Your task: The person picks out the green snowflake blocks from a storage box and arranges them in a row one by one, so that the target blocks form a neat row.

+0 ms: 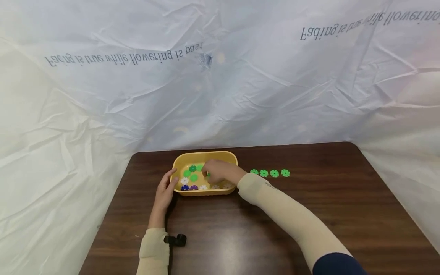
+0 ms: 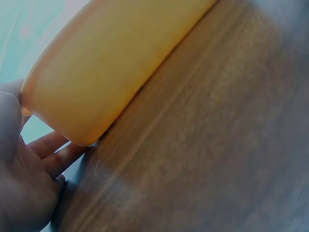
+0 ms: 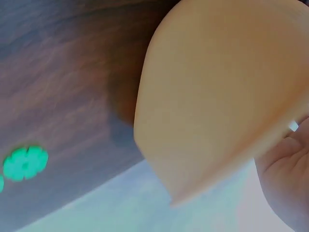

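Observation:
A yellow tray (image 1: 206, 154) stands at the table's far middle and holds several flower-shaped discs: green (image 1: 193, 177), white, purple, blue and pink. My left hand (image 1: 173, 180) holds the tray's left near corner, thumb by the rim and fingers along the wall; the left wrist view shows that corner (image 2: 120, 63) between the thumb and fingers (image 2: 53, 150). My right hand (image 1: 207, 173) reaches into the tray with curled fingers and pinches a green disc. In the right wrist view only the tray's outer wall (image 3: 217, 96) and part of that hand (image 3: 285, 174) show.
Several green discs (image 1: 269, 173) lie in a row on the dark wooden table (image 1: 309, 214), right of the tray; one appears in the right wrist view (image 3: 25, 163). A crumpled white sheet (image 1: 220, 95) hangs behind and beside the table. A black strap piece (image 1: 176, 240) sits at my left wrist.

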Demonstrator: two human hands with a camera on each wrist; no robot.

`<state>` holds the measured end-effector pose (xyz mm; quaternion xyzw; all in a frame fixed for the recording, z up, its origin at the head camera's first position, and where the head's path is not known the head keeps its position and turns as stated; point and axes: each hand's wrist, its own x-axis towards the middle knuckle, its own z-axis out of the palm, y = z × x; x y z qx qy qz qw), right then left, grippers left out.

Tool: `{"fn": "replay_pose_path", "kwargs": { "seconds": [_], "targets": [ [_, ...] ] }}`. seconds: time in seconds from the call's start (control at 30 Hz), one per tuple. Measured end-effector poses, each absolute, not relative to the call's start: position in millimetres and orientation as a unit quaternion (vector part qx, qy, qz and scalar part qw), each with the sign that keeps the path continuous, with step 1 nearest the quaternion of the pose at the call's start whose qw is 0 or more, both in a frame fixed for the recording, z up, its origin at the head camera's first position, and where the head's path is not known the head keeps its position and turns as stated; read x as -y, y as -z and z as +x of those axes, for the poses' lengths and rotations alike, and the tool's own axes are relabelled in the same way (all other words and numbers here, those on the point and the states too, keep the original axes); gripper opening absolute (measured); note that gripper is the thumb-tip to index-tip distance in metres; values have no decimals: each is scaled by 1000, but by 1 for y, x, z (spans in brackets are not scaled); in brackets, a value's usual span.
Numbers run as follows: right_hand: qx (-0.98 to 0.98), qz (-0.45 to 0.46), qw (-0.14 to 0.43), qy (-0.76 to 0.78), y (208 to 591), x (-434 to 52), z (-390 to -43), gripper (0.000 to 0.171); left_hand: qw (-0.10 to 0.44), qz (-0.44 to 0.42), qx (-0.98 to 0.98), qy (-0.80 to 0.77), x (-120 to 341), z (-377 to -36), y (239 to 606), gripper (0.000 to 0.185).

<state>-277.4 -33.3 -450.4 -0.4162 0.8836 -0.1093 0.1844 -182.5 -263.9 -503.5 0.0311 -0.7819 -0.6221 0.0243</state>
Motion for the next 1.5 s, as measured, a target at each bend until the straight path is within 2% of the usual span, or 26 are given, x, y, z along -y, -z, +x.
{"fn": "replay_pose_path", "kwargs": {
  "seconds": [0.47,0.6,0.83,1.0,1.27,1.5],
  "targets": [
    [-868,-461,165,82,419,-10,-259,26,26,32,775,631,264,-182,503,46],
    [-872,-456,153,91,415,-23,-261,21,21,32,778,627,264,-182,502,47],
    [-866,-463,143,127,416,-47,-269,18,28,46,777,627,272,-191,529,48],
    [-875,-446,134,132,416,-70,-271,14,46,28,780,624,273,-193,535,48],
    [-891,-407,137,149,417,-109,-269,22,45,34,783,619,273,-191,536,50],
    [-898,-394,119,157,420,-140,-269,15,30,31,774,631,269,-191,523,47]
  ]
}}
